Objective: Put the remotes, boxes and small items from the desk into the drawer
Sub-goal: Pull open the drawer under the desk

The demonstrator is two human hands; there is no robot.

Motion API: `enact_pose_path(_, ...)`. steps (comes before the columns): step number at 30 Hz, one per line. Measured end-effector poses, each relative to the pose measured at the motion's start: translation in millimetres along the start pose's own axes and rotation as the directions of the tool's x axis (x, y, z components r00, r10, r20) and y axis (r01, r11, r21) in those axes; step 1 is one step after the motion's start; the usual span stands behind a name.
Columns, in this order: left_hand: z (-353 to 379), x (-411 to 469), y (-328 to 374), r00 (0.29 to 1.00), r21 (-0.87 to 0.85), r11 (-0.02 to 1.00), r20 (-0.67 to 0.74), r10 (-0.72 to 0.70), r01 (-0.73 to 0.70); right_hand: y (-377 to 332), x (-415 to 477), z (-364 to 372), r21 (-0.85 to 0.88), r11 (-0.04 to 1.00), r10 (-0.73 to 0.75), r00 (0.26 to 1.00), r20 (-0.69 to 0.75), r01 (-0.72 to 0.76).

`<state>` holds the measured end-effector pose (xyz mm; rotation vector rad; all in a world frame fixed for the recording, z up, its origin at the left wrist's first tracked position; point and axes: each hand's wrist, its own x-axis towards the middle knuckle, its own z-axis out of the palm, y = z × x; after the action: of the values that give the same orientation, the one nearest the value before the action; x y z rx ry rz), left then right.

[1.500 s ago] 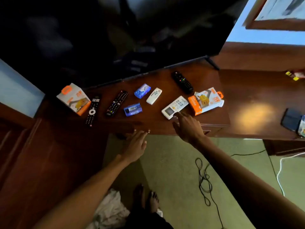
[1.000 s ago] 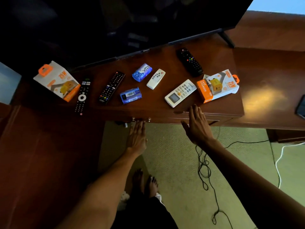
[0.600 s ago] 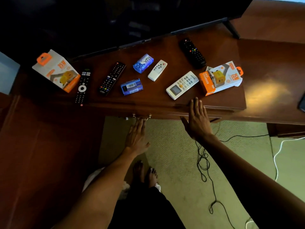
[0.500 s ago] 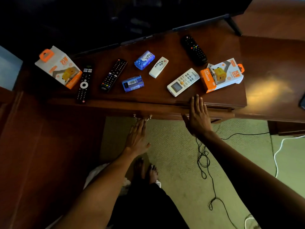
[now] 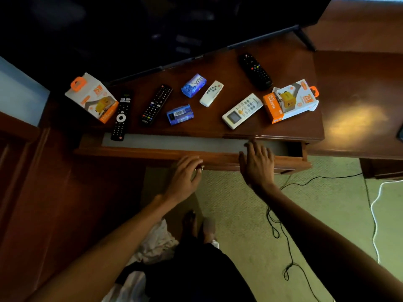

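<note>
Head view shows the drawer (image 5: 174,143) only partly out under the desk (image 5: 294,131) edge, a thin strip of pale liner showing. The left hand (image 5: 185,177) is curled on the small brass pull at the drawer front, fingers closed around it; the right hand (image 5: 257,162) lies flat and open-fingered on the front's top edge, holding nothing.

All the items sit on the desk, none in the drawer. From 9 o'clock round to 3: an orange-and-white charger box (image 5: 92,98), a black remote with a white ring (image 5: 121,115) whose near end overhangs the drawer gap, a second black remote (image 5: 156,105), a blue packet with a barcode (image 5: 180,114), another blue packet (image 5: 193,85) just behind it, a small white remote (image 5: 211,93), a white remote with a screen (image 5: 242,111), a dark remote (image 5: 255,71) at about 1 o'clock, and a second charger box (image 5: 291,101).

My judgement — the step in hand is opening the drawer, and the gap looks too narrow for the boxes. Pulling evenly with both hands, straight toward 6 o'clock, should keep it from racking on its runners. Watch the ring remote — it could tip into the gap or catch.
</note>
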<state>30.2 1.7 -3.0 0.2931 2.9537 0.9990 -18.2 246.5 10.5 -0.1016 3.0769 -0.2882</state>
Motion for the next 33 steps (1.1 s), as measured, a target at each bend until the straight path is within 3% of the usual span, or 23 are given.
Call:
enact_pose_path(2,-11,22,-10,0.999,0.185,0.983,0.030,-0.017,0.011,-5,-11,8,0.002,0.997,-0.081,0.996,0.023,0.081)
enact_pose_path(4,-17,39,-26,0.972,0.343,0.938,0.197,-0.128,0.054,-8,-9,22,0.059,0.992,-0.119,0.986,0.119,0.112)
enact_pose_path(7,-14,47,-48,0.905,0.412,0.904,0.331,-0.268,0.117,-12,5,37,0.084,0.987,-0.152,0.960,0.234,0.135)
enact_pose_path(16,-6,23,-53,0.918,0.459,0.884,0.303,-0.255,0.094,-13,-10,47,0.026,0.982,-0.189,0.965,0.179,0.188)
enact_pose_path(33,12,-113,-22,0.917,0.439,0.888,0.280,-0.283,0.140,-14,-149,58,0.004,0.981,-0.188,0.958,0.218,0.192)
